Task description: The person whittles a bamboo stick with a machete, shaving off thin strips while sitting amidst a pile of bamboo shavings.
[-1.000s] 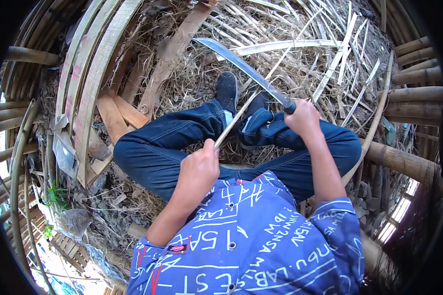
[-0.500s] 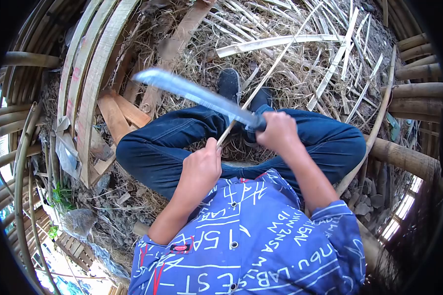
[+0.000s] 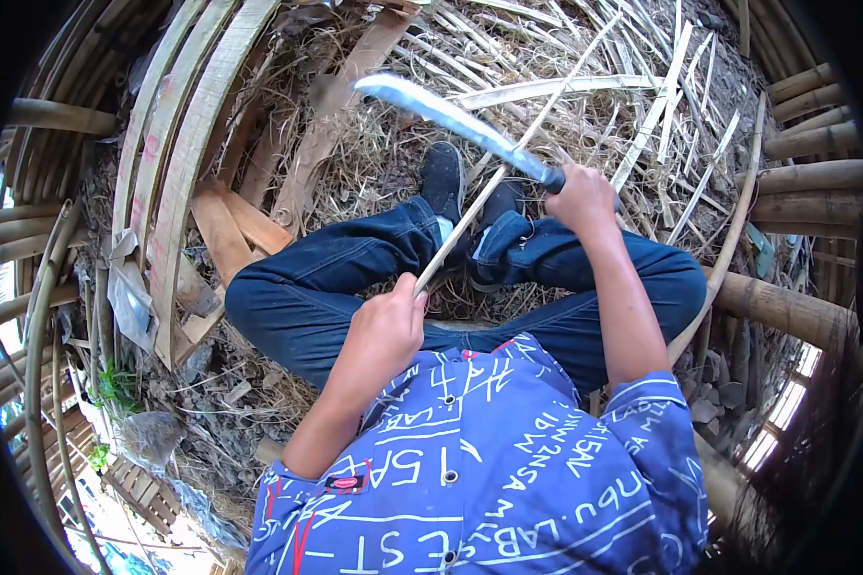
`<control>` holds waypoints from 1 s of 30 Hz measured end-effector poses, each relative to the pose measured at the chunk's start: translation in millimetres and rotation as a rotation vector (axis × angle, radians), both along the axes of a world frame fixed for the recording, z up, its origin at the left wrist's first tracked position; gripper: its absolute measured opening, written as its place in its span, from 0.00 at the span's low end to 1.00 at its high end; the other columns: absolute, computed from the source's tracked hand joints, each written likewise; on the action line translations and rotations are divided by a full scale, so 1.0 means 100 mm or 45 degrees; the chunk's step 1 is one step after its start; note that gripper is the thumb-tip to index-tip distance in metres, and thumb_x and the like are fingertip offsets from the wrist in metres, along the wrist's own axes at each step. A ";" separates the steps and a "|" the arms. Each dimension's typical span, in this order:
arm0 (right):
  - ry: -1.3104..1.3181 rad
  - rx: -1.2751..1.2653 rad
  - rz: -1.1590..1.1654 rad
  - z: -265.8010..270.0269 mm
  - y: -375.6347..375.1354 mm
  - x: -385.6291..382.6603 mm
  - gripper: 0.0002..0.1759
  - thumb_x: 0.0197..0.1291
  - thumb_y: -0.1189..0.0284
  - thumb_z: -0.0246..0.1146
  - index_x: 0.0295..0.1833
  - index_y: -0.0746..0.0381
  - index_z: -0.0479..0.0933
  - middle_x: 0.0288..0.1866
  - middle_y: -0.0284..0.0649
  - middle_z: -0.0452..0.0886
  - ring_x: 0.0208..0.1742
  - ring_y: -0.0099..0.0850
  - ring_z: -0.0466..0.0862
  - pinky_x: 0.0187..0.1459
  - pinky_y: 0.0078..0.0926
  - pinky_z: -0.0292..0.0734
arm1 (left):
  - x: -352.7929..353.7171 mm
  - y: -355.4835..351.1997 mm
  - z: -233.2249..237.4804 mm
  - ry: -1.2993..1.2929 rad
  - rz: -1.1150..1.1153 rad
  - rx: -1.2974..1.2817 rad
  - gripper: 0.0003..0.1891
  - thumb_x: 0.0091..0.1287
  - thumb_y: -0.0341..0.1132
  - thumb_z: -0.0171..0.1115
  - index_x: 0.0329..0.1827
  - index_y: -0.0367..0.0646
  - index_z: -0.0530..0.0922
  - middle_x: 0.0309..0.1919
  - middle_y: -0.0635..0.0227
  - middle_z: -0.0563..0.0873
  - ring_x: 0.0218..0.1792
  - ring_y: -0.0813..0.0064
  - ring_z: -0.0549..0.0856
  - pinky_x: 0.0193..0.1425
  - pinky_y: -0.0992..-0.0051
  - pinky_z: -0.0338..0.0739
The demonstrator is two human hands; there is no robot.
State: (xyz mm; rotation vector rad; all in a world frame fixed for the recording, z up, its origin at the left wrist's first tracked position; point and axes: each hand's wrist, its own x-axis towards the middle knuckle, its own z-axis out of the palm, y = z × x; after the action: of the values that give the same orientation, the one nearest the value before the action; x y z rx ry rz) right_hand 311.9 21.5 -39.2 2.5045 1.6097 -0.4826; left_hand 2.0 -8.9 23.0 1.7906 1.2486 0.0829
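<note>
My left hand point(image 3: 385, 324) is closed round the near end of a long, thin bamboo strip point(image 3: 472, 214), which runs from my lap up and away to the right. In my right hand point(image 3: 585, 199) is the dark handle of a machete point(image 3: 441, 113). Its long, shiny blade points to the upper left and crosses over the strip, a little beyond my shoes. The blade's edge lies right at the strip in this view. My crossed legs in dark jeans point(image 3: 297, 287) are beneath both hands.
Pale split bamboo pieces point(image 3: 657, 125) and curly shavings point(image 3: 384, 182) cover the ground ahead. Long wooden planks point(image 3: 187, 134) lean at the left, near a crumpled plastic bag point(image 3: 129, 297). A thick bamboo pole point(image 3: 786, 309) lies at the right, by bamboo walls.
My right hand has moved forward and slightly right, taking the machete farther along the strip, away from my body. My left hand has shifted only slightly.
</note>
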 end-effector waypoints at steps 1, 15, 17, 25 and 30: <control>-0.058 0.029 -0.082 -0.04 0.01 0.14 0.17 0.47 0.63 0.65 0.40 0.63 0.83 0.42 0.51 0.86 0.46 0.48 0.86 0.51 0.43 0.80 | -0.02 -0.03 0.02 -0.007 -0.008 0.003 0.09 0.72 0.33 0.52 0.37 0.35 0.69 0.21 0.43 0.78 0.29 0.38 0.79 0.32 0.48 0.68; -0.271 0.069 -0.335 0.27 -0.11 0.77 0.15 0.49 0.65 0.63 0.39 0.63 0.83 0.41 0.53 0.85 0.45 0.50 0.86 0.50 0.44 0.80 | -0.22 0.02 0.00 -0.073 -0.137 -0.169 0.09 0.71 0.33 0.54 0.37 0.36 0.69 0.21 0.44 0.75 0.26 0.40 0.77 0.27 0.56 0.67; -0.299 0.060 -0.306 0.28 -0.09 0.87 0.15 0.49 0.65 0.63 0.39 0.63 0.83 0.41 0.53 0.86 0.45 0.50 0.86 0.50 0.44 0.80 | -0.30 0.08 0.05 -0.046 -0.186 -0.160 0.09 0.71 0.34 0.54 0.38 0.36 0.69 0.21 0.44 0.77 0.27 0.40 0.78 0.29 0.53 0.68; -0.428 0.026 -0.603 0.35 -0.33 1.92 0.19 0.52 0.63 0.61 0.43 0.68 0.82 0.46 0.56 0.85 0.49 0.52 0.85 0.53 0.47 0.78 | -1.09 0.00 0.58 0.165 -0.116 -0.231 0.07 0.69 0.31 0.56 0.36 0.37 0.71 0.20 0.47 0.76 0.25 0.44 0.78 0.27 0.58 0.69; -0.368 0.148 -0.575 0.49 -0.47 1.72 0.18 0.51 0.64 0.62 0.40 0.68 0.83 0.41 0.57 0.85 0.46 0.53 0.85 0.49 0.47 0.79 | -1.07 0.08 0.44 0.153 -0.103 -0.334 0.07 0.69 0.31 0.56 0.36 0.37 0.71 0.20 0.47 0.76 0.23 0.45 0.77 0.27 0.59 0.68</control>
State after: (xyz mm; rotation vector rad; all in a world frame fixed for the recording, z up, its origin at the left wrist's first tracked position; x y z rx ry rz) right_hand 484.1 -25.1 10.0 2.8661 0.9976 -0.0574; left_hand -105.0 -1.1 67.1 1.6332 1.2084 -0.2275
